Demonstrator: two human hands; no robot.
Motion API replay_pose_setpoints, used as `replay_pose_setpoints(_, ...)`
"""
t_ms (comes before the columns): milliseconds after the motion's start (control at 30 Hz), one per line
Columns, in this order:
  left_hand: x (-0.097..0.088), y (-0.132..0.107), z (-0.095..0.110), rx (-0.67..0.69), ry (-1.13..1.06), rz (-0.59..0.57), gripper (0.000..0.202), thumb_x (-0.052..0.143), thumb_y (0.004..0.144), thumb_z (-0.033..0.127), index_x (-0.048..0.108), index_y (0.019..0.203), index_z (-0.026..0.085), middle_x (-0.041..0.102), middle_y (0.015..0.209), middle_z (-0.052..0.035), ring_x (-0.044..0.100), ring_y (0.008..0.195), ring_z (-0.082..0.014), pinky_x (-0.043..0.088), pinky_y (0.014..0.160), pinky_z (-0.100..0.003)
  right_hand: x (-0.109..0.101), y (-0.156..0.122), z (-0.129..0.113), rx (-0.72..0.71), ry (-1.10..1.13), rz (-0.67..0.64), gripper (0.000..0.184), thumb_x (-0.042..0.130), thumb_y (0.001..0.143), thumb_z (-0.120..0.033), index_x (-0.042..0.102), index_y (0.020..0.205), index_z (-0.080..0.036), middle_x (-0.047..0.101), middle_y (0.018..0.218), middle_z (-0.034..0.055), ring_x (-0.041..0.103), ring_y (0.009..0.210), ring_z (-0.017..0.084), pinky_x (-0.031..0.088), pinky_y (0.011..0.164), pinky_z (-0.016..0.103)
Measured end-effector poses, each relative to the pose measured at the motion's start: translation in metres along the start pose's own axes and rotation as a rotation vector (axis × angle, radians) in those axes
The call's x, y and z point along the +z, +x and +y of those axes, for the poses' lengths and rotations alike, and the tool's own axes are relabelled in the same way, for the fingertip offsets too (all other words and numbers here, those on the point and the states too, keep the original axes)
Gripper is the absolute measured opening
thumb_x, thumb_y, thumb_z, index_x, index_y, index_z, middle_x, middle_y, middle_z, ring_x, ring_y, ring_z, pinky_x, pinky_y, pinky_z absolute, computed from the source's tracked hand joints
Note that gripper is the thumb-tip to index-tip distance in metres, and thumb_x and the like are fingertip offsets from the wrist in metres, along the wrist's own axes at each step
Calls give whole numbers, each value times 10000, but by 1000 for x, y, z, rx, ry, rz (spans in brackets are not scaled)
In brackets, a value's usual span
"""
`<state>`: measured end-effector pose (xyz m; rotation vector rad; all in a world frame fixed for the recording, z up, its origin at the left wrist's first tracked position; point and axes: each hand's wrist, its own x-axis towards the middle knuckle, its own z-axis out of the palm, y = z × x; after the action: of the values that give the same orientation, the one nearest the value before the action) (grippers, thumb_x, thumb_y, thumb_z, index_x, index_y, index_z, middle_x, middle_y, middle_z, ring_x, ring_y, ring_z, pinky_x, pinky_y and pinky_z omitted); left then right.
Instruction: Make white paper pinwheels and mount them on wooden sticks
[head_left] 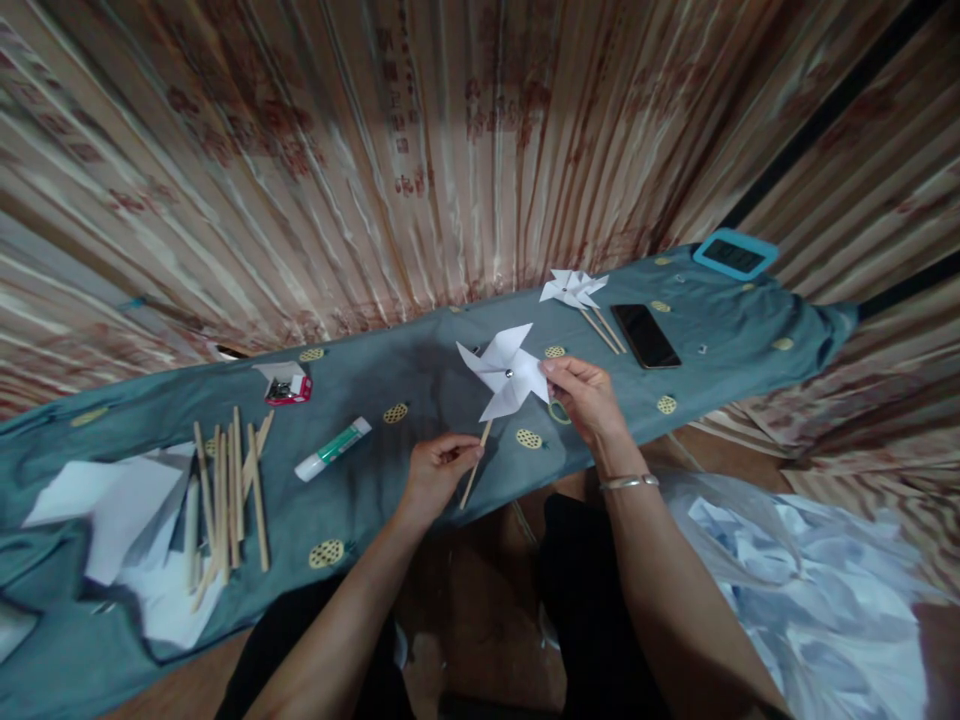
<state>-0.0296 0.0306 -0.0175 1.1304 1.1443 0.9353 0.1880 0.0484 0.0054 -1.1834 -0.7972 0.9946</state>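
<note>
A white paper pinwheel [504, 372] with a shiny pin at its centre is held up over the cloth-covered table. Its thin wooden stick [472, 475] slants down toward the table's front edge. My left hand [441, 470] pinches that stick below the blades. With thumb and fingers, my right hand [583, 395] grips the tip of the right-hand blade. Partly hidden behind the right hand is a green ring-shaped handle [558, 411]. Farther back, more white pinwheels [574, 289] on sticks lie on the cloth, overlapping.
Wooden sticks [232, 490] and white paper sheets [112, 500] lie at the left. Nearby are a glue stick [334, 449] and a small red box [288, 385] of metal pins. A phone [645, 335] and blue-framed clock [735, 254] rest rightward. A plastic bag [810, 590] of paper stands below.
</note>
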Motion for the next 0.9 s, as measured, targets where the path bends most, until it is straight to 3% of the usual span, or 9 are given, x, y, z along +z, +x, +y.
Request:
replay_pose_setpoints(500,-2,5,1,12,5,97,120,787,539,280,772,629,201,721,610,-26,610,562,-144,459,558,-236,10,-9,-3,83,-28,-96,291,870,518,-444,726,632,-217,656,589,-18,494,532,87,395,548,248)
replay_pose_setpoints(900,-2,4,4,23,-38,102,171,806,504,319,772,627,206,730,615,-24,618,566,-150,471,571,-248,21,-17,-1,117,-102,-221,348,867,526,-510,733,643,-211,705,649,6,516,567,107,388,571,267)
